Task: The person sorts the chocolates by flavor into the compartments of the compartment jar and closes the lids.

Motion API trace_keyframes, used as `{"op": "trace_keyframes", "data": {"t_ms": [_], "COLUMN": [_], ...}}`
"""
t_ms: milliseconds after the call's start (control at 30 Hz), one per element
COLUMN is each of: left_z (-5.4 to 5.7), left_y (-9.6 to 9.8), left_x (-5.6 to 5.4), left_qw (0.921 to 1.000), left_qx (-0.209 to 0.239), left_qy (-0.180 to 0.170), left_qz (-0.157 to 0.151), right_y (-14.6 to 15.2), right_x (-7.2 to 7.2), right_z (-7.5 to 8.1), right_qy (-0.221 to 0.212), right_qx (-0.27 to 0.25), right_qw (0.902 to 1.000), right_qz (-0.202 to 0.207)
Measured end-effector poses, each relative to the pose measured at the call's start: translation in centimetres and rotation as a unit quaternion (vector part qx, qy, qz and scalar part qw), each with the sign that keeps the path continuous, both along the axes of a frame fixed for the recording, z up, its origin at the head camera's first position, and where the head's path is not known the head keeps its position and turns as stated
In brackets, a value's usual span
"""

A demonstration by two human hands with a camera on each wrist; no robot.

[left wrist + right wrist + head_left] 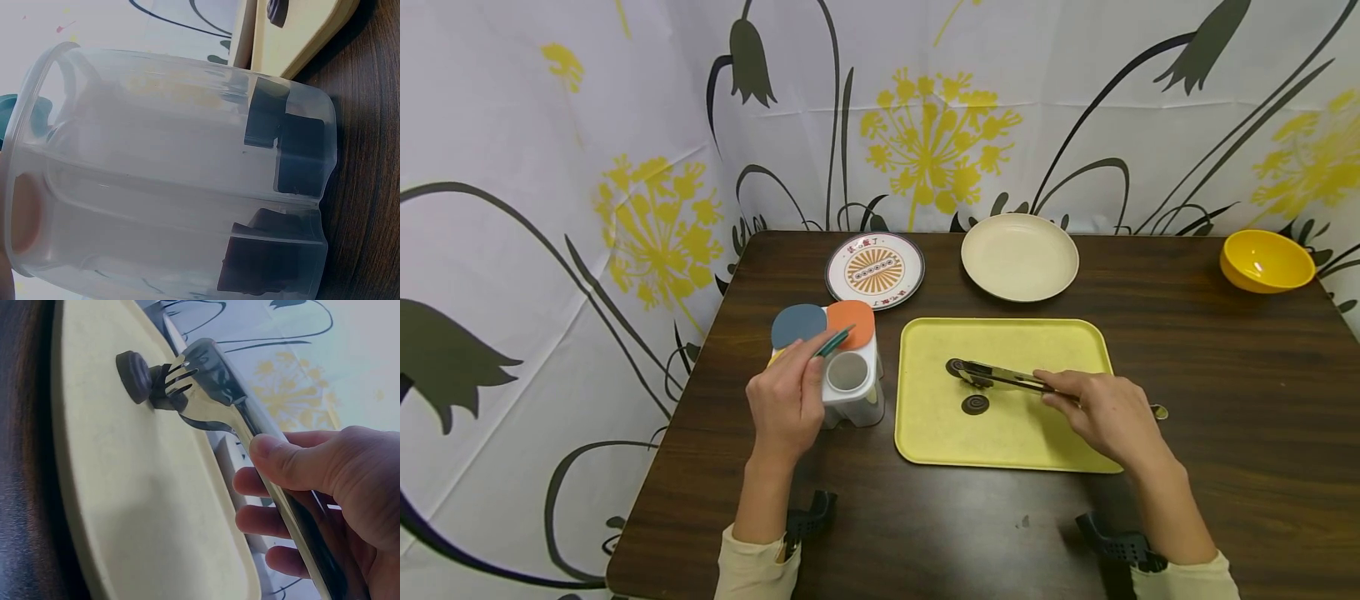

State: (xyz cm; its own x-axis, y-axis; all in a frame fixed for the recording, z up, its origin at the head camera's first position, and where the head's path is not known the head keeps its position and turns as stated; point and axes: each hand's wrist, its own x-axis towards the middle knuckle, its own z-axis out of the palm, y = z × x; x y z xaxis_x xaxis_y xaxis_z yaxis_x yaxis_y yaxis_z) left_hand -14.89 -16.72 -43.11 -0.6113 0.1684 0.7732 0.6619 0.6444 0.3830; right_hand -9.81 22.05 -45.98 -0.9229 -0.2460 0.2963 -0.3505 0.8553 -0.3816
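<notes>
Steel tongs (297,515) gripped in right hand (1101,412), tips among dark discs (975,405) on yellow tray (1000,443), centre frame. Left hand (786,400) pinches teal lid (835,341) over box (859,408), left of centre.

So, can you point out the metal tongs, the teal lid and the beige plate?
Metal tongs (249,415): right wrist view, on one arm behind the slotted end.
Teal lid (835,341): head view, middle of its visible portion.
Beige plate (1020,257): head view, bare centre.
</notes>
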Motion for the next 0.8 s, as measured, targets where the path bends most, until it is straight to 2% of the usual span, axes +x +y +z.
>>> {"op": "trace_keyframes", "data": {"t_ms": [133,467,800], "left_z": [0.0,-0.1,0.0], "left_y": [0.0,0.0,0.0], "left_x": [0.0,0.0,0.0], "left_qw": [1.0000,1.0000,1.0000], "left_qx": [0.003,0.002,0.001], "left_qy": [-0.001,-0.005,-0.005], "left_qz": [-0.001,-0.001,0.000], "right_y": [-0.1,-0.2,-0.2], "right_x": [-0.1,0.0,-0.2], "right_z": [0.3,-0.1,-0.7], "right_qy": [0.003,-0.036,-0.007], "right_qx": [-0.003,0.013,0.011], "right_qw": [1.0000,0.9992,0.9999], "right_qz": [0.001,-0.008,-0.006]}}
